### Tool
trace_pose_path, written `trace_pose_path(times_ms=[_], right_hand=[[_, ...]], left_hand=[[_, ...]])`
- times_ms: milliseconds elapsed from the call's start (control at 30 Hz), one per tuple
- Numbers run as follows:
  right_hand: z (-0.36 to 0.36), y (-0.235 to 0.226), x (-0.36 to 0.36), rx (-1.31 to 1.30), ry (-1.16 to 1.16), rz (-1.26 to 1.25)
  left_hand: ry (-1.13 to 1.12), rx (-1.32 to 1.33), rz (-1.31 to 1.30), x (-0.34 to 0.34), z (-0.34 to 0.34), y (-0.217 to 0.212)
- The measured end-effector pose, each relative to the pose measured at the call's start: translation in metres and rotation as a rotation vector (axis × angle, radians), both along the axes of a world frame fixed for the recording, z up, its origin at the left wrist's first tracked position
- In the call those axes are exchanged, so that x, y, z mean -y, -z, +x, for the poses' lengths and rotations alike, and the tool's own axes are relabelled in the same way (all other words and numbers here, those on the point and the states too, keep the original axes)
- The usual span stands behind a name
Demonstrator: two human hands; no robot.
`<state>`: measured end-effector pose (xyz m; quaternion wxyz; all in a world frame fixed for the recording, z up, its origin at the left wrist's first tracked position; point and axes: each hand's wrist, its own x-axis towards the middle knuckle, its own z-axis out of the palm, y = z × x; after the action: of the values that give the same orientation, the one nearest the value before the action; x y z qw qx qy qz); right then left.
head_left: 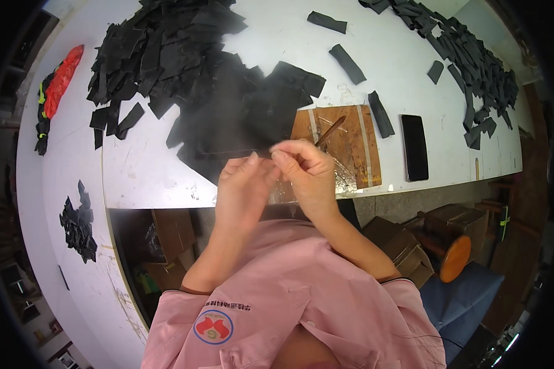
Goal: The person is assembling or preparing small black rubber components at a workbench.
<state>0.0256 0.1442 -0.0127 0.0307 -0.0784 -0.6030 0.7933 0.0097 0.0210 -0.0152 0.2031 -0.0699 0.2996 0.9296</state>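
Note:
Over the table's near edge, my left hand (245, 184) and my right hand (306, 169) come together, fingertips close to each other. The right thumb and forefinger are pinched. My left fingers are curled closed with the thumb alongside, slightly blurred. Whatever lies between the fingertips is too small to make out. Just beyond the hands spread flat black fabric pieces (228, 117), running into a large heap (157, 49). Beside my right hand lies a worn brown board (364, 144) with pale strips, and a thin brown stick-like tool (331, 130) rests on it.
Folded black pieces (348, 64) lie right of the board, near a dark phone (414, 147). Another dark pile (483, 74) covers the far right. At left are a red bundle (63, 83) and a small black pile (78, 224). Cardboard boxes (397, 246) and an orange-topped stool (455, 258) stand below.

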Motion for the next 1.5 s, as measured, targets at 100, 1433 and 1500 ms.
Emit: trace_pose_path(times_ms=[100, 1433, 1500], right_hand=[[0.005, -0.006, 0.002, -0.028, 0.033, -0.016], [0.016, 0.003, -0.026, -0.611, 0.289, 1.106], [0.017, 0.004, -0.026, -0.626, 0.267, 1.137]], left_hand=[[-0.009, -0.080, -0.075, 0.006, -0.002, 0.002], [-0.019, -0.275, -0.647, -0.020, 0.019, -0.029], [-0.012, -0.261, -0.660, -0.020, 0.016, -0.030]])
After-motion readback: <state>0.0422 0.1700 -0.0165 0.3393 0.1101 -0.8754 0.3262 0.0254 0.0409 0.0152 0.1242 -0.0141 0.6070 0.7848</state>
